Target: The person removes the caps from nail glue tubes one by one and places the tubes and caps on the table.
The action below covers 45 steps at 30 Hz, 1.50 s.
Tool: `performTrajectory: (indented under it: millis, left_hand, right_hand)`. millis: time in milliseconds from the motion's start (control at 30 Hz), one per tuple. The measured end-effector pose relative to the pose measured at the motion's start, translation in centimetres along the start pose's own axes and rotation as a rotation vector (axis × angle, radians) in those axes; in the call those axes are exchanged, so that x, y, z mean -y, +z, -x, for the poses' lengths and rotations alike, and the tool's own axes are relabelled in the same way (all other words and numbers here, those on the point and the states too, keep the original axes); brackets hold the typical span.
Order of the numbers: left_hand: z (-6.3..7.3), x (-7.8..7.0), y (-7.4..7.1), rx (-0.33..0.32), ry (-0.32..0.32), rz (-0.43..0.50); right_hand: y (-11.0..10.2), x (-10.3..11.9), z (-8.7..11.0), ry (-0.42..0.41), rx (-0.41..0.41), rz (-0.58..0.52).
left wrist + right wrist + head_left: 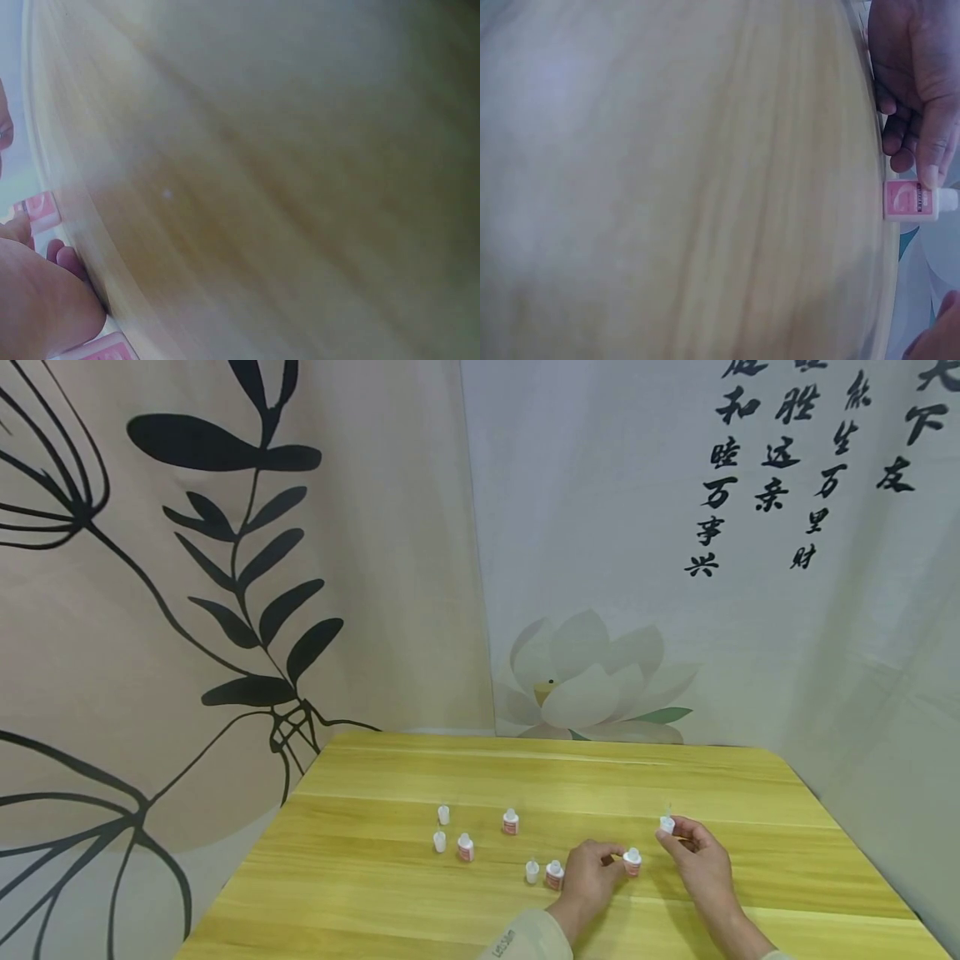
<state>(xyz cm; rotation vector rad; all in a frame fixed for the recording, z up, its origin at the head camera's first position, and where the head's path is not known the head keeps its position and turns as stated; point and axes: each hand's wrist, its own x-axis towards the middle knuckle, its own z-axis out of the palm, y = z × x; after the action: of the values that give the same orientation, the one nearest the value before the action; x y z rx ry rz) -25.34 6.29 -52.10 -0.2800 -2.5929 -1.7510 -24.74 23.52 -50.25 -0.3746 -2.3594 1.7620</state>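
My left hand (pixel 592 881) pinches a small white bottle (pixel 632 862) with a pink label, which stands upright on the table. The right wrist view shows the same bottle (pixel 911 201) with left fingertips (pixel 928 176) against its upper part. Just to the right and a little farther back, my right hand (pixel 701 864) holds a small white cap (pixel 667 825) between thumb and fingers, raised off the bottle. A faint thin stem seems to point up from the cap. Beside the left hand stands another labelled bottle (pixel 554 875), with a loose white cap (pixel 532 872) at its left.
Farther left on the wooden table (pixel 375 877) stand two more bottles, one nearer (pixel 465 848) and one farther back (pixel 510 822). Two white caps, a front cap (pixel 439 842) and a rear cap (pixel 444 815), sit left of them. A printed curtain (pixel 405 568) hangs behind the table.
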Motion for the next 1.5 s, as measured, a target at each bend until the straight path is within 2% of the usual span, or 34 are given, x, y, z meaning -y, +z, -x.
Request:
performTrajectory:
  millis: [267, 833, 1500]
  left_hand:
    - [0.01, 0.11, -0.10, -0.007, 0.040, -0.002]
    - [0.10, 0.01, -0.08, 0.011, -0.010, -0.005]
    - [0.05, 0.07, -0.01, 0.005, 0.006, 0.005]
  right_hand:
    - [-0.08, 0.10, -0.11, 0.004, 0.013, 0.001]
    - [-0.28, -0.16, -0.35, -0.006, 0.006, 0.035]
    - [-0.37, -0.81, -0.81, -0.041, 0.016, 0.037]
